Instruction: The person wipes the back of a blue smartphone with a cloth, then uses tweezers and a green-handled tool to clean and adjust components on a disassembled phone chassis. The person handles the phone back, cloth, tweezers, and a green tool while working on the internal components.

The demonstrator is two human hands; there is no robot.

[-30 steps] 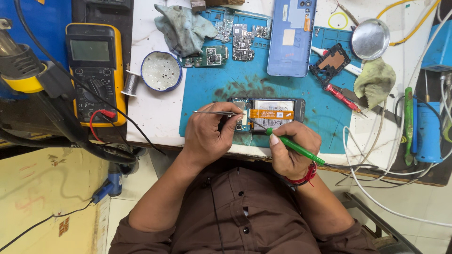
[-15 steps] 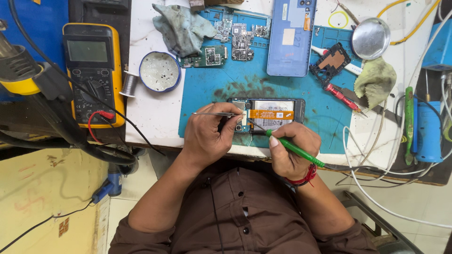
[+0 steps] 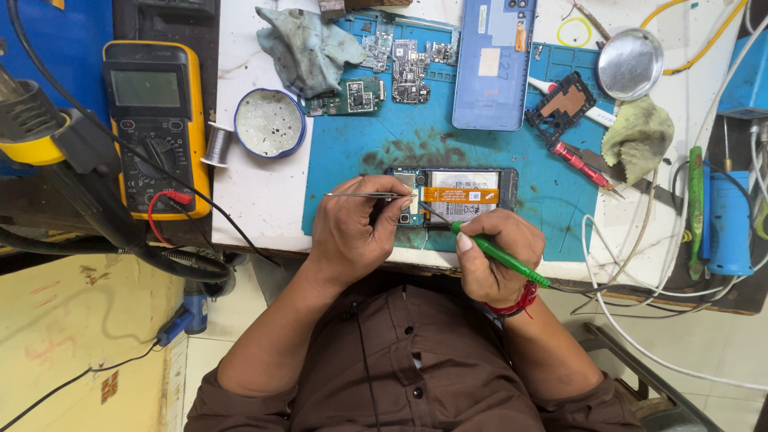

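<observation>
An opened phone (image 3: pixel 460 196) with its battery and an orange flex strip showing lies on the blue work mat (image 3: pixel 344 160) near the table's front edge. My left hand (image 3: pixel 356 232) pinches thin metal tweezers (image 3: pixel 360 194) whose tips rest at the phone's left end. My right hand (image 3: pixel 492 256) grips a green-handled soldering iron (image 3: pixel 496 252); its dark tip points at the phone's lower left corner, close to the tweezer tips.
A yellow multimeter (image 3: pixel 156 124) lies left, with a round flux tin (image 3: pixel 270 122) and solder spool beside it. Circuit boards (image 3: pixel 408 68), a blue phone back cover (image 3: pixel 494 64), a grey rag (image 3: pixel 304 44), a red screwdriver (image 3: pixel 582 166), a metal dish (image 3: pixel 630 64) and white cables (image 3: pixel 640 280) surround the mat.
Both hands stay at the phone's left end; only small shifts of the iron tip and tweezers show.
</observation>
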